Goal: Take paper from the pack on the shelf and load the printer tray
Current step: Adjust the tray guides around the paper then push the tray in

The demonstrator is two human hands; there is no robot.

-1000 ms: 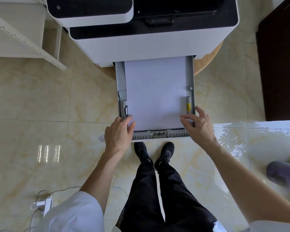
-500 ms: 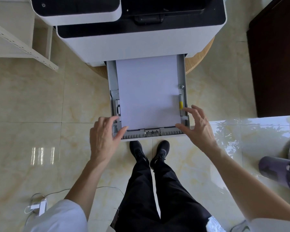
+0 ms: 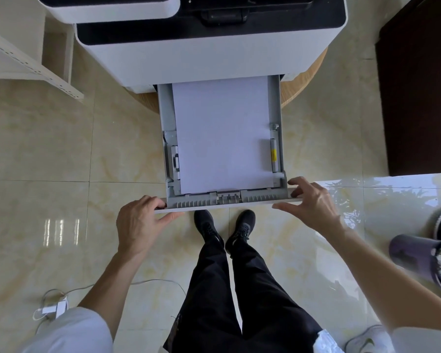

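The white and black printer [image 3: 214, 59] stands at the top of the view, with its grey tray [image 3: 167, 138] pulled out toward me. A stack of white paper [image 3: 222, 138] lies flat in the tray between the side guides. My left hand [image 3: 138, 225] is at the tray's front left corner, fingers curled over the front lip and thumb under it. My right hand [image 3: 313, 207] is at the front right corner, fingertips on the corner and thumb along the front edge. The pack of paper is out of sight.
A white shelf frame [image 3: 36, 70] stands at the upper left and a dark cabinet [image 3: 418, 98] at the right. The printer rests on a round wooden table [image 3: 303, 80]. A purple bin [image 3: 413, 253] lies at the right; a white charger with cable [image 3: 54, 308] lies lower left.
Both hands have left the near corners of the paper and moved outward and toward me, onto the tray's front corners. The paper now lies untouched in the tray.
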